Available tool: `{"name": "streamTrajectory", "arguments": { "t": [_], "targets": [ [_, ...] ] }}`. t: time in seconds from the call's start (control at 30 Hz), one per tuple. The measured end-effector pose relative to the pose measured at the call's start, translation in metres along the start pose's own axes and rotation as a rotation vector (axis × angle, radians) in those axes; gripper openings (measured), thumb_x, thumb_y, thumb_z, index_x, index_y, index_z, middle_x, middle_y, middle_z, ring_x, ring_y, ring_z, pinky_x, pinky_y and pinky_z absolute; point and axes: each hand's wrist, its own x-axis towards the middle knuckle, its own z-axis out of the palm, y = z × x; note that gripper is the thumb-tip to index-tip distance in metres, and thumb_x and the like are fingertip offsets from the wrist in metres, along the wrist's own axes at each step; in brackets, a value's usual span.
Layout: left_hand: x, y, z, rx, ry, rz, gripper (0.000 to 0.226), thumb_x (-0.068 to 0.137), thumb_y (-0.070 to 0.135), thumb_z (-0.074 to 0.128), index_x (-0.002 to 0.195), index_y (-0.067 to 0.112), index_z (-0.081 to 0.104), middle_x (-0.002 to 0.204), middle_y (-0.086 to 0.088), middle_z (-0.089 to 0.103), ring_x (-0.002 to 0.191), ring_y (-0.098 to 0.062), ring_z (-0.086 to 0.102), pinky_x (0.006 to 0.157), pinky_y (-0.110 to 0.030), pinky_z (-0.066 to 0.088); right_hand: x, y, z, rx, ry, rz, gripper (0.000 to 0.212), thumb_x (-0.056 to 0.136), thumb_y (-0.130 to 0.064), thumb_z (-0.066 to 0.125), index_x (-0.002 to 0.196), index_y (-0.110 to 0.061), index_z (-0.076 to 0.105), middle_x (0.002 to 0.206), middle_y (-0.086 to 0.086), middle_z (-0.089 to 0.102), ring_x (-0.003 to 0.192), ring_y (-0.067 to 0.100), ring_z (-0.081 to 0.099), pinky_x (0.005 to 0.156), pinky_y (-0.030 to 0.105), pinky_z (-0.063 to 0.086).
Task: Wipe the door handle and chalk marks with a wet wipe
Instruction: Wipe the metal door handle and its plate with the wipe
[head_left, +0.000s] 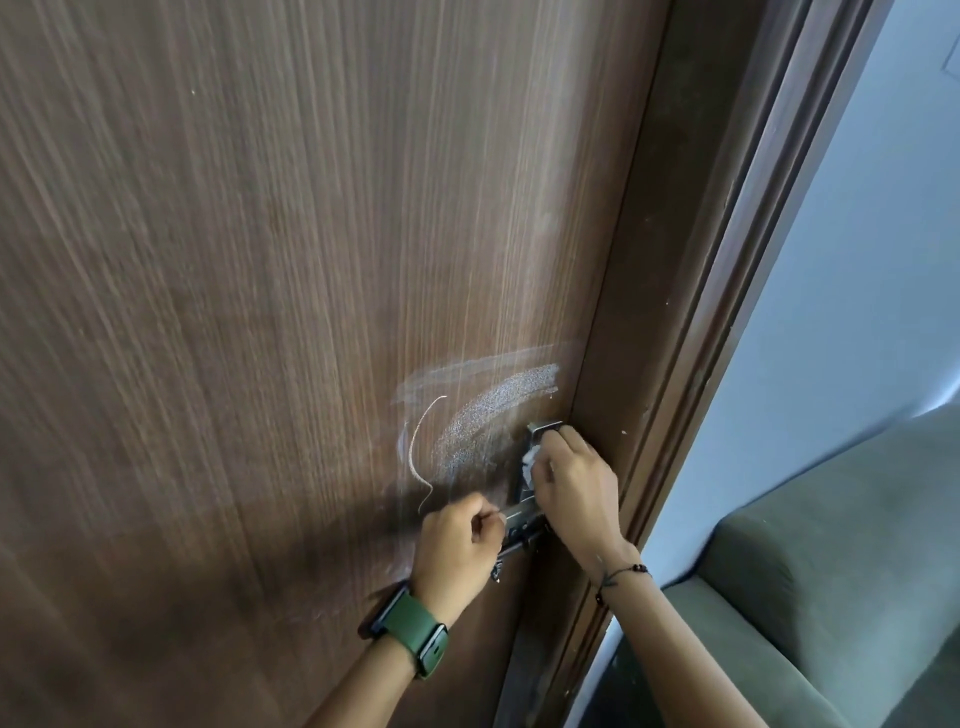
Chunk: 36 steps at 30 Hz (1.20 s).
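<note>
A brown wooden door fills the view. White chalk marks curve and smear across it just left of the metal door handle plate. My right hand presses a white wet wipe against the plate, covering most of it. My left hand, with a green watch on the wrist, is closed around the metal lever below. Part of the lock hardware is hidden behind both hands.
The dark door frame runs along the door's right edge. Beyond it are a pale wall and a grey-green sofa at the lower right.
</note>
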Motion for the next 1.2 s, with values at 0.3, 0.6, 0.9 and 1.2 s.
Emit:
{"name": "streamTrajectory", "arguments": {
  "t": [0.3,0.6,0.9,1.2],
  "targets": [
    [0.000,-0.002,0.002,-0.040,0.004,-0.025,0.012,0.084,0.009,0.055,0.078,0.005,0.065,0.075,-0.012,0.072,0.071,-0.026,0.068,0.072,-0.043,0.054,-0.002,-0.004,0.007,0.131,0.067,0.121,0.016,0.086,-0.007,0.059,0.075,-0.008,0.048,0.076,0.005,0.053,0.053,0.020,0.045,0.042,0.025,0.034],
    [0.000,-0.004,0.003,-0.051,0.000,-0.041,0.011,0.085,0.010,0.056,0.078,0.007,0.065,0.074,-0.012,0.072,0.070,-0.025,0.067,0.070,-0.043,0.054,0.013,-0.027,0.014,0.059,0.138,0.223,0.009,0.088,-0.007,0.053,0.081,-0.004,0.048,0.082,0.012,0.058,0.061,0.030,0.054,0.048,0.031,0.034],
    [0.004,-0.005,-0.002,-0.068,-0.053,-0.061,0.014,0.083,0.010,0.056,0.073,0.005,0.064,0.070,-0.013,0.072,0.070,-0.029,0.067,0.072,-0.042,0.055,-0.002,-0.036,0.026,-0.084,0.039,0.462,0.021,0.082,-0.008,0.054,0.094,-0.013,0.038,0.091,0.006,0.061,0.091,0.030,0.054,0.074,0.042,0.035],
    [0.005,-0.007,0.001,-0.123,-0.042,-0.112,0.013,0.082,0.011,0.058,0.072,0.004,0.063,0.069,-0.015,0.072,0.068,-0.028,0.068,0.072,-0.042,0.056,0.009,-0.027,0.012,0.138,0.123,0.337,0.012,0.084,-0.007,0.060,0.079,-0.007,0.049,0.084,0.010,0.061,0.079,0.030,0.057,0.063,0.036,0.040]
  ]
}}
